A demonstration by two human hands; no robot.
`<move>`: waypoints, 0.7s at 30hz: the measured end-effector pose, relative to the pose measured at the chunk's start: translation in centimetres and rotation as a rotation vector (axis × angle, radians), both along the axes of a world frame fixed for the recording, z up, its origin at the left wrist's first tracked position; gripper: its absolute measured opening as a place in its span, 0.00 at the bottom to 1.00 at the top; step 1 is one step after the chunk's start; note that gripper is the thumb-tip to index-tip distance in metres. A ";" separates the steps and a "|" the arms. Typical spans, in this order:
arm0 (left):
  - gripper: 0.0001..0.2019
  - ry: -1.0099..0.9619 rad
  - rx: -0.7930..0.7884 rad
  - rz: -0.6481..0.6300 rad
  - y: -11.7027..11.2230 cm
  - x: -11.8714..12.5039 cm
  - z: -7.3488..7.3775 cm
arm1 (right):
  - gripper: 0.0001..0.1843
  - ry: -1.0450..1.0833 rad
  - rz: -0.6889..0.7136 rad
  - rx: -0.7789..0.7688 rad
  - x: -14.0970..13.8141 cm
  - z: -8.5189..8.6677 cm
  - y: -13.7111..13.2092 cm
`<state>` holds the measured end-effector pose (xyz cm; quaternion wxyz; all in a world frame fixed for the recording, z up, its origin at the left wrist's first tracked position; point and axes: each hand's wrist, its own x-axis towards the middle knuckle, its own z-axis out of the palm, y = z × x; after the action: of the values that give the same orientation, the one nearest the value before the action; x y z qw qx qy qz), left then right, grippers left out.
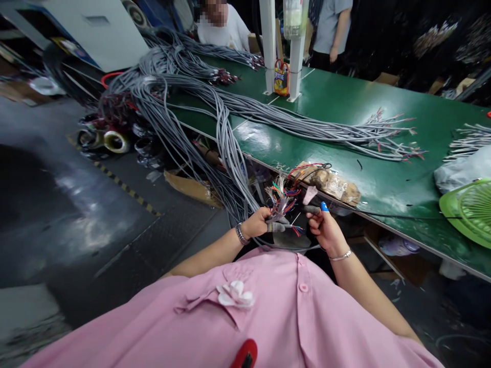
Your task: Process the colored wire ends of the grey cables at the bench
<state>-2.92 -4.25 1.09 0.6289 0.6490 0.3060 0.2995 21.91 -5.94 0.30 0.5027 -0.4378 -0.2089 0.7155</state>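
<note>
My left hand [258,223] is closed around a bundle of grey cables [231,153] near their ends, with a grey cover on one finger. From the grip fan out stripped ends with coloured wires [283,191]; one cable end with a few coloured wires [297,230] points right. Just to the right of these ends is my right hand [326,230], fingers curled in, with a blue wrap on the thumb and a dark grey cover on the index finger. Whatever lies between its fingers, if anything, is too small to make out.
Long grey cable bundles [268,110] lie across the green table [414,189]. A taped wooden block [333,184] sits at its near edge, and a green basket [470,209] stands at right. Two people [232,30] are behind the table. Wire spools [116,142] rest on the floor at left.
</note>
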 end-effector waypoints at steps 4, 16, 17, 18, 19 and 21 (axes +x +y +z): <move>0.20 -0.004 -0.073 -0.009 -0.3 0.0 -0.1 | 0.20 -0.129 0.082 0.079 -0.3 0.3 -1.3; 0.12 0.191 -0.021 -0.039 -1.2 0.8 -1.0 | 0.14 -0.430 0.193 0.488 -4.3 2.6 -4.2; 0.11 0.211 0.007 -0.045 -1.3 0.8 -1.0 | 0.13 -0.454 0.178 0.500 -4.5 2.5 -4.2; 0.11 0.221 0.026 -0.053 -1.3 0.8 -0.9 | 0.13 -0.473 0.162 0.511 -4.6 2.4 -4.2; 0.11 0.220 0.034 -0.060 -1.3 0.6 -0.8 | 0.12 -0.490 0.146 0.519 -4.6 2.3 -4.2; 0.13 0.190 0.017 -0.076 -1.4 0.3 -0.5 | 0.11 -0.521 0.113 0.528 -4.5 2.2 -4.3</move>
<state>-2.62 -5.64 0.56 0.6026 0.6908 0.3369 0.2148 17.40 -10.20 2.51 0.4880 -0.4485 -0.5309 0.5281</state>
